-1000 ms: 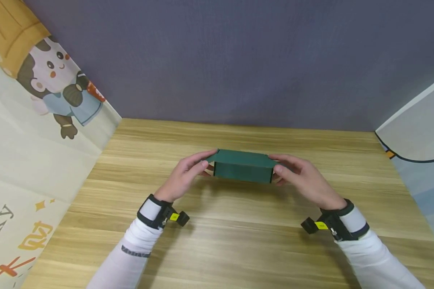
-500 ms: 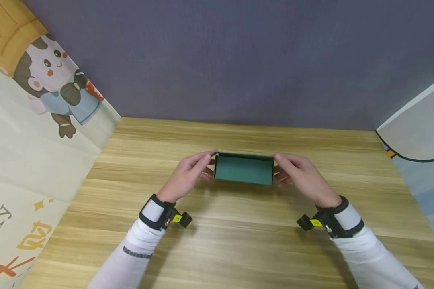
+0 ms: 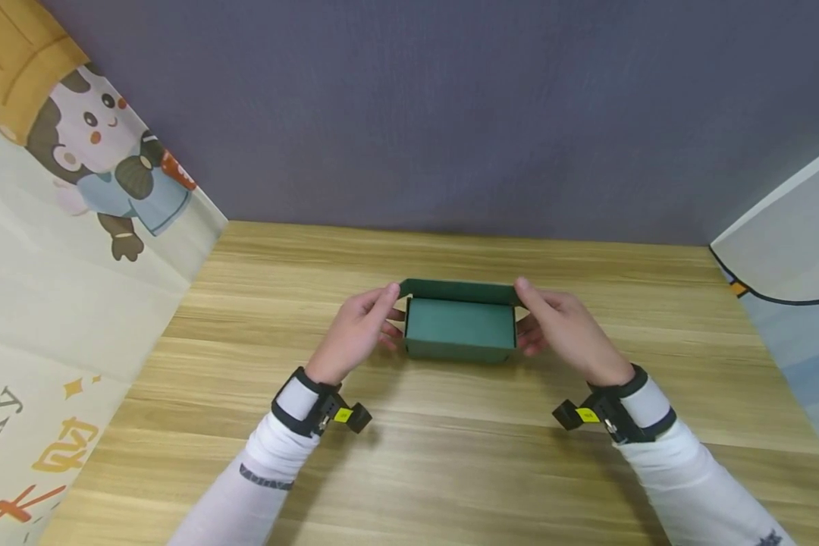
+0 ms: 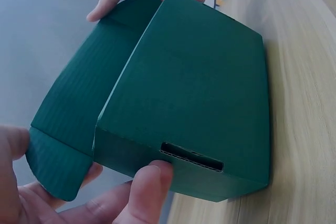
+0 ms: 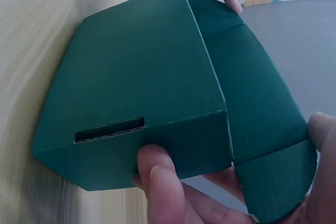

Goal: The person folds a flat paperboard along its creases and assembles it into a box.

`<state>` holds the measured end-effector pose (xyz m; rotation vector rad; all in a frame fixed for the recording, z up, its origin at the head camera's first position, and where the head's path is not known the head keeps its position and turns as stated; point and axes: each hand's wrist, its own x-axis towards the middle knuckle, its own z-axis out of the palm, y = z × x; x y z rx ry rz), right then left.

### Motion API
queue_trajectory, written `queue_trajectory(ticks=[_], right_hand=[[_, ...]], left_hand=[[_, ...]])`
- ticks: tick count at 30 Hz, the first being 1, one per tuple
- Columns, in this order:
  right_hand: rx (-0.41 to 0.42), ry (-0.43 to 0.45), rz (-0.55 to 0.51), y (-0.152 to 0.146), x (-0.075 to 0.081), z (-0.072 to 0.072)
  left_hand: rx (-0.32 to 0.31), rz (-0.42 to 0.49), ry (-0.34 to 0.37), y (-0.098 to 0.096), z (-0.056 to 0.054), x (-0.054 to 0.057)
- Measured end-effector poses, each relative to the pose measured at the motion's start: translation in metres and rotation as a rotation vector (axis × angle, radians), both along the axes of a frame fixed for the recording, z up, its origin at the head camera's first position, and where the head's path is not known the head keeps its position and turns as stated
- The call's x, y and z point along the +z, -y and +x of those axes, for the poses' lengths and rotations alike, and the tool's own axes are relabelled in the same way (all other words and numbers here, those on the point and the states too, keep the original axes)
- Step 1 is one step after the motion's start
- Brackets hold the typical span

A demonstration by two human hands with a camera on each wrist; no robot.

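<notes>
A green cardboard box (image 3: 460, 322) is held above the tabletop, near the middle of the head view. Its long flap (image 3: 460, 290) stands up along the far edge, folded away from the body. My left hand (image 3: 353, 330) grips the left end, thumb on the flap's rounded side tab (image 4: 59, 169) and a fingertip against the end wall by a slot (image 4: 191, 157). At the right end, my right hand (image 3: 569, 330) mirrors this, thumb at the other side tab (image 5: 275, 182) and a fingertip on the end wall below a slot (image 5: 109, 129). The box's inside is hidden.
The wooden table (image 3: 450, 462) lies under both forearms. A dark blue-grey panel (image 3: 450, 114) rises behind it. Printed cartoon sheets flank the left (image 3: 75, 303) and right (image 3: 785, 288) sides. Each wrist wears a strapped camera.
The box has tilted, bringing its broad face and then its near side into view. The long flap has swung from lying over the front to standing up at the back, thumbs moving with it.
</notes>
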<state>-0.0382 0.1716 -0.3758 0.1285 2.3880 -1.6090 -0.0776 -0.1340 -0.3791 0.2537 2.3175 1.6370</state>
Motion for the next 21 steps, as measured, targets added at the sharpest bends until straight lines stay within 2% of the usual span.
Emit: queue_trajectory(ticks=[13,21], right_hand=[[0.001,0.027,0.021,-0.0019,-0.0041,-0.0084],[0.003,0.03,-0.034,-0.0033,-0.0025,-0.0064]], left_hand=[[0.034,-0.034,0.03,-0.0066,-0.0026,0.0008],[0.04,-0.025,0.039,-0.006,-0.0013,0.0009]])
